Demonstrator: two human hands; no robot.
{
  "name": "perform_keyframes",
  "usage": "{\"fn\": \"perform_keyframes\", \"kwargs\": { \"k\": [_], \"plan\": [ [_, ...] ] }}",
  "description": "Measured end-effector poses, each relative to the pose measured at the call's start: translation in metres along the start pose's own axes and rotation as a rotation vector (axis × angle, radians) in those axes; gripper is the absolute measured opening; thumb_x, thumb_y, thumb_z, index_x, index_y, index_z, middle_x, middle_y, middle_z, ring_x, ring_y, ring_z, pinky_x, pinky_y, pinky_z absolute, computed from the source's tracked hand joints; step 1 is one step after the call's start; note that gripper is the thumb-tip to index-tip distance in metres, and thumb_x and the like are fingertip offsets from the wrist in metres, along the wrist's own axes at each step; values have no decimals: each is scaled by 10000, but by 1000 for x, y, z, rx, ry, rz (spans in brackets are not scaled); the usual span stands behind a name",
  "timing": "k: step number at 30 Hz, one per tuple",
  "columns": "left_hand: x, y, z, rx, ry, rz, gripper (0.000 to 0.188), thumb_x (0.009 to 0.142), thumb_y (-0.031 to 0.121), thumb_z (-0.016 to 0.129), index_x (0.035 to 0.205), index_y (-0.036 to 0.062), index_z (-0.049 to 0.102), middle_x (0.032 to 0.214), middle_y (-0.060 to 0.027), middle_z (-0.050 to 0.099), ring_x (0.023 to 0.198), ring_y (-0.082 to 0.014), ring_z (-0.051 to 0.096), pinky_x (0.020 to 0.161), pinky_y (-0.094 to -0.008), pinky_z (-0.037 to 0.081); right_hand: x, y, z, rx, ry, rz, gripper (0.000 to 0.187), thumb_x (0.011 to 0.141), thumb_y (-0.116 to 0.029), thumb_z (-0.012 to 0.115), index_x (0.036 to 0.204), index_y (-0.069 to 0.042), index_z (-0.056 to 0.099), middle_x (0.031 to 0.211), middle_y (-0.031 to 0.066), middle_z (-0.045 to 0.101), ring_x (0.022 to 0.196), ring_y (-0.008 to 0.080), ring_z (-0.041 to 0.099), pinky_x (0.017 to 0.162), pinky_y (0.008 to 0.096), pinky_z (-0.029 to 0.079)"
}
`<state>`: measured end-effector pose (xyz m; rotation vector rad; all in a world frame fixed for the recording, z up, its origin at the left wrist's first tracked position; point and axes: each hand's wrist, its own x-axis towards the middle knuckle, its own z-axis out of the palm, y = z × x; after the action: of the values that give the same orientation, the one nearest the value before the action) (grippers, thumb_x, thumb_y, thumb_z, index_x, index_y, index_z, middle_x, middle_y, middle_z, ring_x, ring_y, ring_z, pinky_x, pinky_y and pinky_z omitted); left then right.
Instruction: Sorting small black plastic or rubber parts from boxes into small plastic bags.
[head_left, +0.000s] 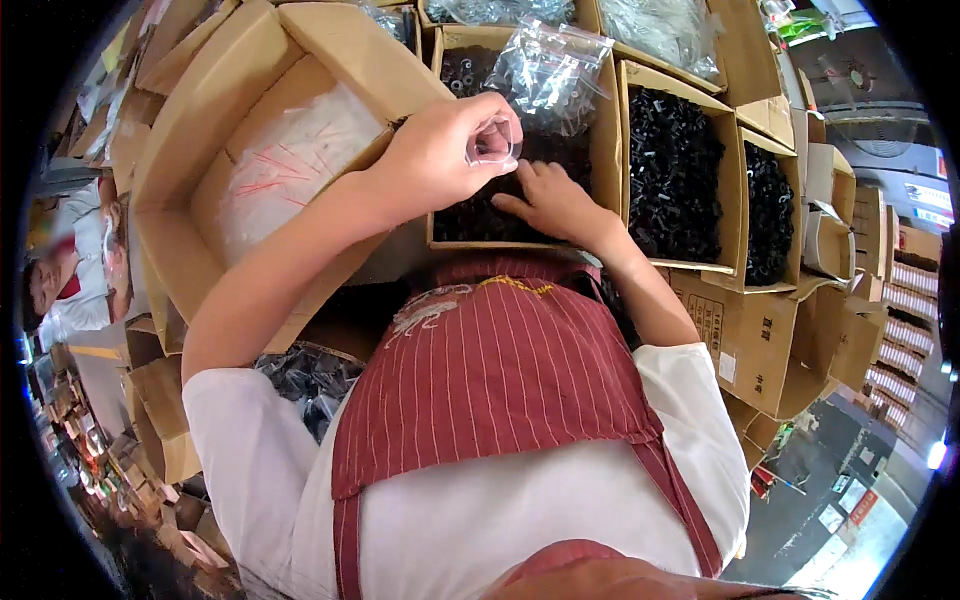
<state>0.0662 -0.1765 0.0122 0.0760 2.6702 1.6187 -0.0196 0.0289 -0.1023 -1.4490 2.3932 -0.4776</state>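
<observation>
My left hand [445, 150] is curled round a small clear plastic bag [492, 138], whose mouth shows as a ring at the fingers. It hangs over the left side of a cardboard box [436, 232] of small black parts [470, 218]. Lower and to its right, my right hand [560, 205] reaches into the same box, palm down. Its thumb is apart from the fingers, and the fingertips touch the dark parts. I see nothing held in it. Across the far part of this box lies a clear zip bag [552, 75] with small pieces inside.
At the left, a large open carton [165, 190] holds clear bags with red strips [283, 172]. Two boxes of black parts [672, 170] [768, 215] stand at the right. Beyond are boxes of clear bags [655, 35]. Another person [85, 255] is at the far left.
</observation>
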Motion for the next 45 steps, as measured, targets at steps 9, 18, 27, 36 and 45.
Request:
{"fn": "perform_keyframes", "kwargs": {
  "k": [9,18,27,36,45],
  "plan": [
    [-1,2,-3,-145,-63,-16,191,884,60,713,1034,46,596,948,2,594,879,-87,558,838,-263,457,-16,-6,-22,71,60,82,348,962,-421,606,956,-74,602,837,158,693,802,390,671,685,512,518],
    [-1,-1,-1,-236,19,53,154,874,90,725,983,46,625,847,-5,644,797,-85,610,740,-265,498,-7,11,-53,901,-55,500,370,920,-426,692,874,-59,682,645,14,578,523,166,527,517,305,434],
    [-3,7,-1,-288,23,-66,135,921,93,686,1031,62,615,901,25,574,867,-58,531,812,-232,436,-23,10,-36,2445,159,825,392,1061,-234,448,1257,97,524,1178,208,588,1113,329,574,1048,432,487],
    [-3,13,-4,-354,67,-40,119,904,46,690,1007,31,632,925,1,633,886,-72,584,839,-244,478,-29,-31,-96,2432,-43,323,552,1068,-315,422,1428,103,390,1442,278,468,1356,370,470,1189,479,364],
    [-2,12,-1,-424,54,-45,144,914,54,691,1041,30,629,900,20,608,875,-52,560,826,-226,459,-32,-26,-86,2532,-100,253,536,1092,-315,306,1417,97,417,1443,266,498,1333,376,512,1157,485,413]
  ]
}}
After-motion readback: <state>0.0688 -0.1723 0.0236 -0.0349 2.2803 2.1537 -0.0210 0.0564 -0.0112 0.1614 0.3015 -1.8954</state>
